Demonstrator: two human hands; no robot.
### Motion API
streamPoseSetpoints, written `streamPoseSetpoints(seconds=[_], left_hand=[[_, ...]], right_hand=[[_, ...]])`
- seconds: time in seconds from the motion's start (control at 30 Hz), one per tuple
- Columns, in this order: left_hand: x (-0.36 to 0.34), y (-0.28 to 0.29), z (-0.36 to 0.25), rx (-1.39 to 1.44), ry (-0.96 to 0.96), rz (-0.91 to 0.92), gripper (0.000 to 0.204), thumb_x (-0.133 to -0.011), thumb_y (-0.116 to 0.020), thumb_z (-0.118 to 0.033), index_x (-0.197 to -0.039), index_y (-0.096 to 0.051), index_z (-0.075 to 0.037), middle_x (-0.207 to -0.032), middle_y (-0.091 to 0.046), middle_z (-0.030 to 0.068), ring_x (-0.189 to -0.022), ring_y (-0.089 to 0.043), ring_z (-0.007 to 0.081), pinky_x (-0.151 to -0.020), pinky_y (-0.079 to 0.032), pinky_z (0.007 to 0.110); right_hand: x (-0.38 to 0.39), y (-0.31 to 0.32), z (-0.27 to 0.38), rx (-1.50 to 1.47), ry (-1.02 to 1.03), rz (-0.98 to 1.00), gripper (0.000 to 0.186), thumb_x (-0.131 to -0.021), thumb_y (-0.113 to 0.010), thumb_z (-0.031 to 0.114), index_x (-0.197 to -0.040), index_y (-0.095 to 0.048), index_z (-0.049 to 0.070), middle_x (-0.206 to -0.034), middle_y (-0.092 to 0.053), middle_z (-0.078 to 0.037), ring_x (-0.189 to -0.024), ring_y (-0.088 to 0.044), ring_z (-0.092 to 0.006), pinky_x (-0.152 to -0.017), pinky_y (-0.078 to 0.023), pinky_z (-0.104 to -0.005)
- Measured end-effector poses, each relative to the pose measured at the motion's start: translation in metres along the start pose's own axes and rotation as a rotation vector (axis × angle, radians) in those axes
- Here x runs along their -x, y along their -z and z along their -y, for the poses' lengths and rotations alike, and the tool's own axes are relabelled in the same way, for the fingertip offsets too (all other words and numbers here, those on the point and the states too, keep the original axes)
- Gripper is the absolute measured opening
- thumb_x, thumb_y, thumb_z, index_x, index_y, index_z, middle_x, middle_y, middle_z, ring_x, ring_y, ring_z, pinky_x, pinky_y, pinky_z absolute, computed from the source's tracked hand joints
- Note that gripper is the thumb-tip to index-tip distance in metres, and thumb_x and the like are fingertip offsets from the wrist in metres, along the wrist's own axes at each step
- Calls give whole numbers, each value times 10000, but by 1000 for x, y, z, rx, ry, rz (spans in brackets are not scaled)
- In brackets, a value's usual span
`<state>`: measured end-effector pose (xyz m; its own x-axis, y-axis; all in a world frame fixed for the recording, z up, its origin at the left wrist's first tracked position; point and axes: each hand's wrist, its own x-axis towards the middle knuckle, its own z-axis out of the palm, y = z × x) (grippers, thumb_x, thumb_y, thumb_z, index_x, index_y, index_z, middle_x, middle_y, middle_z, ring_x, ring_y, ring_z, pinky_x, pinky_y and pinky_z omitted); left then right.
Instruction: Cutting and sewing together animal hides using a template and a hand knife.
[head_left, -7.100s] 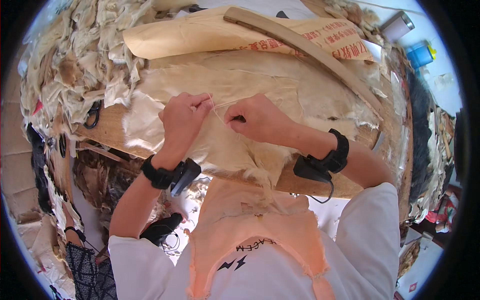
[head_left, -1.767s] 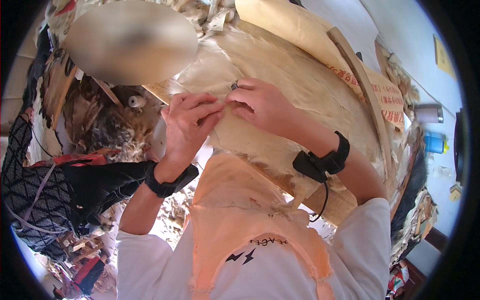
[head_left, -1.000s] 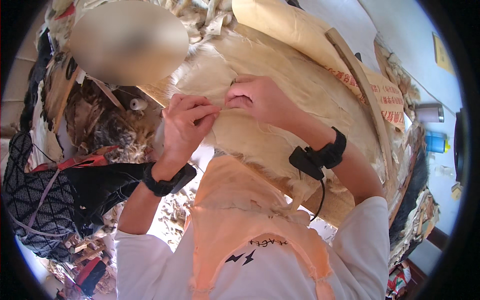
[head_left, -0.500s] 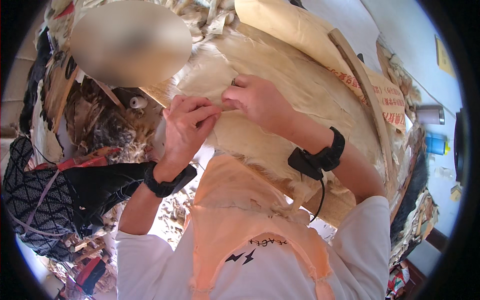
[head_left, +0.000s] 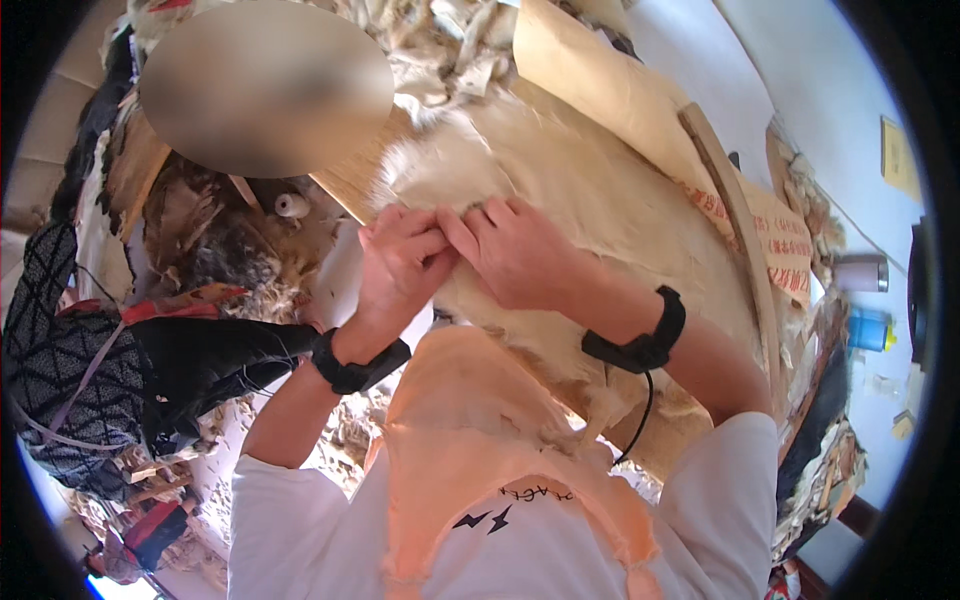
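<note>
A large pale hide (head_left: 610,200) with a furry edge lies spread over the work board in front of me. My left hand (head_left: 405,265) is closed at the hide's near left edge, thumb and fingers pinching it. Tight against it, my right hand (head_left: 515,250) has its fingers bent together, the fingertips meeting those of the left. Whatever sits between the right fingertips is too small and covered to make out. Black bands with small boxes circle both wrists, and a cable hangs from the right one.
A wooden strip (head_left: 735,200) rests along the hide's right side, over tan paper (head_left: 590,75). Fur scraps (head_left: 460,50) pile at the back. Left are a white spool (head_left: 292,206) and a patterned black garment (head_left: 85,380). A blue bottle (head_left: 868,330) and grey cup (head_left: 862,275) stand right.
My right hand has come down and left to meet the left hand at the hide's edge. The view has shifted slightly.
</note>
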<state>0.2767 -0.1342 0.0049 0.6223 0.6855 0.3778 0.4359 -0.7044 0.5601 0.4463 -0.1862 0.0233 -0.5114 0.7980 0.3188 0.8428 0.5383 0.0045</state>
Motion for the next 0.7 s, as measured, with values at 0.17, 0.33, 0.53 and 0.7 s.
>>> streamPoseSetpoints(seconds=[0.17, 0.33, 0.53, 0.7], left_hand=[[3, 2, -2, 59, 37, -27, 161, -646, -691, -71, -790, -668, -139, -861, -614, -43, -821, -525, 195, -680, -336, 357], [3, 3, -4, 22, 38, -18, 159, -644, -684, -59, -777, -665, -146, -870, -614, -47, -825, -525, 192, -696, -331, 366], [4, 3, -6, 5, 45, 9, 136, -653, -694, -90, -764, -665, -163, -865, -606, -60, -828, -515, 180, -692, -321, 367], [3, 0, -2, 64, 95, 2, 100, -678, -708, -137, -767, -674, -168, -853, -606, -57, -816, -507, 177, -691, -319, 376]], right_hand=[[9, 20, 4, 202, 66, -44, 222, -734, -532, 176, -904, -538, 34, -743, -490, -40, -710, -480, -179, -588, -379, -309], [4, 16, -2, -87, 190, -148, 124, -682, -569, 138, -795, -548, 93, -780, -501, 6, -790, -470, -150, -615, -404, -269], [3, 38, 5, -756, -243, -282, 25, -801, -558, 99, -816, -539, 93, -807, -581, -53, -702, -565, -191, -592, -470, -298], [26, 90, -38, -1470, -945, -460, 92, -923, -467, 108, -861, -535, 104, -791, -574, -33, -546, -541, -101, -494, -481, -241]])
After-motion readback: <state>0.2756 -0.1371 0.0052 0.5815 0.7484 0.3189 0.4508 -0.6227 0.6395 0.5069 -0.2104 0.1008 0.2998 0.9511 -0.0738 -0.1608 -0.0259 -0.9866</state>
